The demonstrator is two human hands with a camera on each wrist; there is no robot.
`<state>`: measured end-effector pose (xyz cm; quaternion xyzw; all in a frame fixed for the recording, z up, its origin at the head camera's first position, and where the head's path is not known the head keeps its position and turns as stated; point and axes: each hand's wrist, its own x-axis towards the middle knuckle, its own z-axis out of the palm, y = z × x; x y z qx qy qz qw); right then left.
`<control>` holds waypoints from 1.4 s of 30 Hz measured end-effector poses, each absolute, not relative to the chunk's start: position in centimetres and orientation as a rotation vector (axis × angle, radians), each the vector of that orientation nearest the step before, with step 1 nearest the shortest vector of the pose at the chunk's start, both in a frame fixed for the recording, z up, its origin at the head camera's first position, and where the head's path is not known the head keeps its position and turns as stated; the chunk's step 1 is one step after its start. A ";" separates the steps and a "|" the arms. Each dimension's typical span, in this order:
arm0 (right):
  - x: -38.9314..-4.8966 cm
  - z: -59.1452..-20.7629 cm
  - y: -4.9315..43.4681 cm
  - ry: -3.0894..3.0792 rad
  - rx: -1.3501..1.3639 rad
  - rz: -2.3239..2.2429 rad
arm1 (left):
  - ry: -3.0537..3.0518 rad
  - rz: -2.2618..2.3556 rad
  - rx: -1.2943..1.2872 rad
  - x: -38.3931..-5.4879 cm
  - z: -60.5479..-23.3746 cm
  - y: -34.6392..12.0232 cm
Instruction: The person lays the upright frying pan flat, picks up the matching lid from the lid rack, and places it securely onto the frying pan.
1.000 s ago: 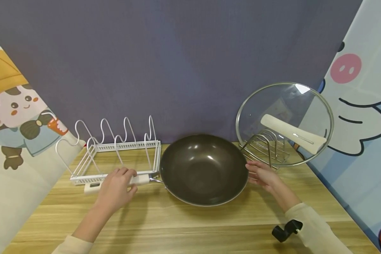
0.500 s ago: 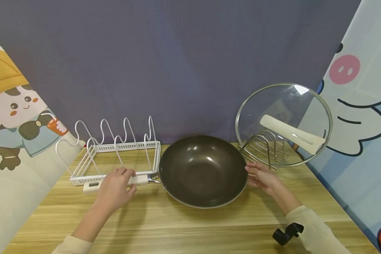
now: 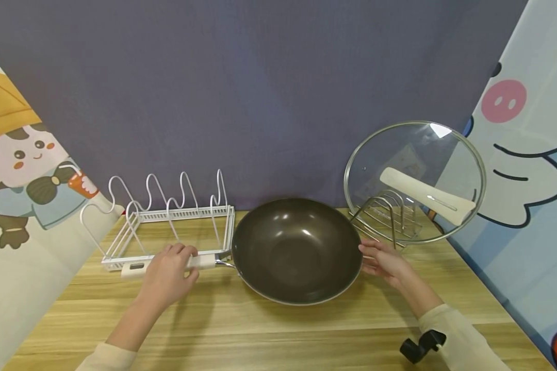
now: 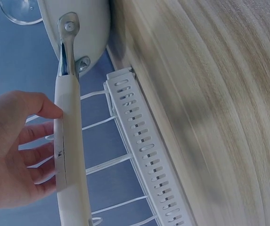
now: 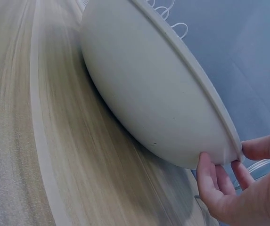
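In the head view a wok (image 3: 297,252), dark inside and pale outside, sits in the middle of the wooden table, its bowl facing up. Its cream handle (image 4: 71,155) points left along the front of a white wire rack (image 3: 167,247). From above, my left hand (image 3: 169,273) holds this handle, the thumb on the near side and the fingers on the far side, partly hidden behind it. On the opposite side my right hand (image 3: 384,260) pinches the wok's rim; the right wrist view shows the thumb at the rim and fingertips (image 5: 204,162) against the outer wall.
At the back right, a large glass lid (image 3: 415,149) with a cream handle stands upright in a metal wire rack (image 3: 390,211), close behind my right hand. A grey-purple partition (image 3: 278,103) closes off the back. Cartoon-printed panels (image 3: 534,170) flank the table.
My right forearm and its black wrist mount have lowered slightly. Both hands keep their places on the wok, which has hardly moved.
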<state>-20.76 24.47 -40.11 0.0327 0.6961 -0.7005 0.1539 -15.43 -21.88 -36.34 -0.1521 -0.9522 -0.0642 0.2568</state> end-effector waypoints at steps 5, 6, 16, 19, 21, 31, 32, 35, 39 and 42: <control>-20.6 -40.1 24.5 1.951 0.095 -2.050 | -2.589 -0.186 -0.401 -15.5 -36.3 -21.9; -20.5 -40.2 24.5 1.946 0.097 -2.054 | -2.587 -0.186 -0.400 -15.6 -36.3 -21.9; -20.0 -40.4 24.6 1.949 0.140 -2.055 | -2.584 -0.179 -0.394 -15.8 -36.2 -21.7; -19.8 -40.6 24.6 1.948 0.123 -2.057 | -2.590 -0.186 -0.393 -15.9 -36.3 -21.7; -19.8 -40.6 24.6 1.952 0.118 -2.058 | -2.595 -0.192 -0.391 -15.9 -36.3 -21.8; -19.3 -40.5 24.4 1.956 0.107 -2.066 | -2.615 -0.206 -0.385 -16.1 -36.4 -21.9; -19.2 -40.5 24.4 1.958 0.108 -2.063 | -2.614 -0.205 -0.385 -16.1 -36.4 -21.9; -19.1 -40.4 24.3 1.966 0.108 -2.052 | -2.609 -0.209 -0.388 -16.2 -36.4 -21.9; -19.0 -40.5 24.4 1.957 0.081 -2.054 | -2.597 -0.236 -0.399 -16.3 -36.5 -21.9; -18.8 -40.4 24.4 1.950 0.070 -2.064 | -2.592 -0.253 -0.405 -16.4 -36.5 -21.8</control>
